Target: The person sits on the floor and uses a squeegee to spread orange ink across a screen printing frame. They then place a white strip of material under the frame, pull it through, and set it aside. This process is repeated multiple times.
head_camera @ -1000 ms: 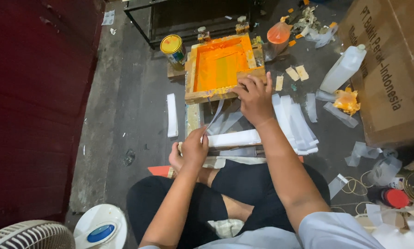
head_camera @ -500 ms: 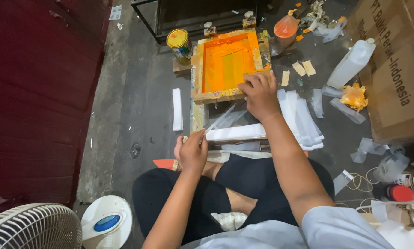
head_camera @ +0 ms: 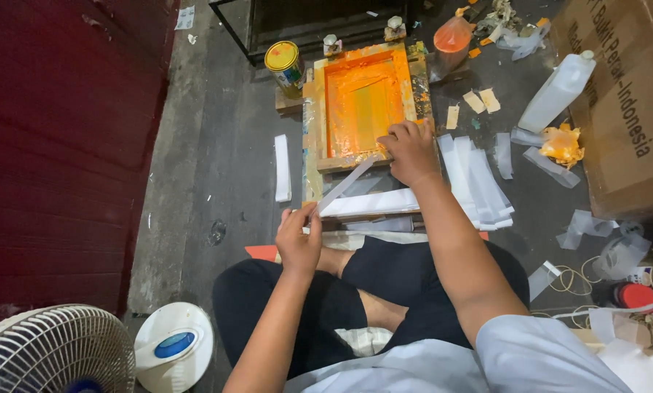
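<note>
A wooden printing frame (head_camera: 313, 116) with bright orange ink on its screen lies on the floor in front of me. My right hand (head_camera: 408, 149) rests on the frame's near edge, fingers gripping it. My left hand (head_camera: 299, 236) pinches the near end of a long white strip (head_camera: 347, 183), which runs slanting up towards the frame's near edge. A stack of white strips (head_camera: 373, 204) lies under the frame's front edge, just above my crossed legs.
A yellow-lidded paint can (head_camera: 285, 65) stands left of the frame. A white bottle (head_camera: 557, 91), cardboard box (head_camera: 624, 102) and scattered white strips (head_camera: 479, 178) lie to the right. A single strip (head_camera: 283, 167) lies left. A white fan (head_camera: 53, 353) sits bottom left beside a red wall.
My left hand has drawn a white strip out from under the frame, so it now slants up to the frame's edge. The right hand stays on the frame.
</note>
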